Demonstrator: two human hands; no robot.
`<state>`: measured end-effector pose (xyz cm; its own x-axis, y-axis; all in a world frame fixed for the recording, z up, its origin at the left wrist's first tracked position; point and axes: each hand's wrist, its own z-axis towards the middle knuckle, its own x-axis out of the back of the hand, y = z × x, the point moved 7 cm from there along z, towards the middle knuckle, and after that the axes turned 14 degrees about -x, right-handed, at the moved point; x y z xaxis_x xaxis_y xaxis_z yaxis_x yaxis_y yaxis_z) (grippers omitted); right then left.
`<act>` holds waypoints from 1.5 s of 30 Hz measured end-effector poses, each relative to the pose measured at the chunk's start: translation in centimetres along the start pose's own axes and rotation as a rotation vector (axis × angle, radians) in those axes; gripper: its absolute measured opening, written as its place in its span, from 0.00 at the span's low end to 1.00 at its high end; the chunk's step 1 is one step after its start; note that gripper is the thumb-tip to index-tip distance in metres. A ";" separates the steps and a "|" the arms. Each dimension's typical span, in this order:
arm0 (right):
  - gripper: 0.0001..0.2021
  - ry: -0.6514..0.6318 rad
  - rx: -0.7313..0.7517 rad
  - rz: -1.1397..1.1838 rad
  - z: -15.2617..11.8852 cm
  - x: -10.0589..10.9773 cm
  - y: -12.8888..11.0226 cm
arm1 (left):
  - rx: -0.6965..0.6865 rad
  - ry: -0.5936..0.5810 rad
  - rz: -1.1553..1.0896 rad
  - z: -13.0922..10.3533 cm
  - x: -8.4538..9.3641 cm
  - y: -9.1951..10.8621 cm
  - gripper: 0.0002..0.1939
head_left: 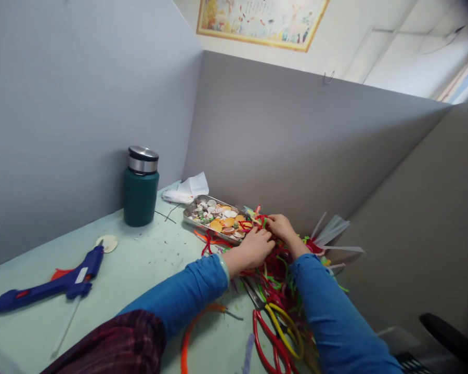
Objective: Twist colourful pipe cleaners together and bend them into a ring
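Observation:
A tangled pile of red, green and pink fuzzy stems (278, 278) lies at the right end of a metal tray (187, 214). The tray holds shells and orange and white discs (216, 225). My left hand (255, 248) rests on the pile's near side, fingers bent and closed over red strands; what they grip is hidden. Just beyond it, my right hand (281, 227) reaches into the pile by the tray's right end, its fingertips closed at red strands. Scissors with red and yellow handles (271, 337) lie below the hands.
On the left of the table (140, 275) are a blue glue gun (68, 281), a pale disc (108, 243) and a green flask (141, 197). White paper (193, 188) lies behind the tray. Clear glue sticks (333, 231) stick out at right. Grey partitions (276, 135) enclose the table.

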<state>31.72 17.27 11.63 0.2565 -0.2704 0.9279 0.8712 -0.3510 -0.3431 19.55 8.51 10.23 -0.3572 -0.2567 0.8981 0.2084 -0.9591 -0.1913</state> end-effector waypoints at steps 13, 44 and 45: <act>0.16 0.406 0.261 1.068 -6.7 18.9 -3.4 | 0.115 -0.157 -0.147 1.1 -3.7 -1.2 0.17; 0.14 -0.031 -0.248 1.633 -21.1 -2.9 3.3 | 0.864 0.743 -1.776 -17.2 0.9 2.1 0.11; 0.13 -0.027 -0.242 1.649 -21.2 -2.9 3.5 | 0.870 0.759 -1.780 -17.4 0.8 1.9 0.11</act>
<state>25.13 -2.19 4.62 0.7821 -0.4537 -0.4271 -0.4034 0.1538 -0.9020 3.82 4.38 3.70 -0.7616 0.4418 -0.4742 -0.5017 0.0612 0.8629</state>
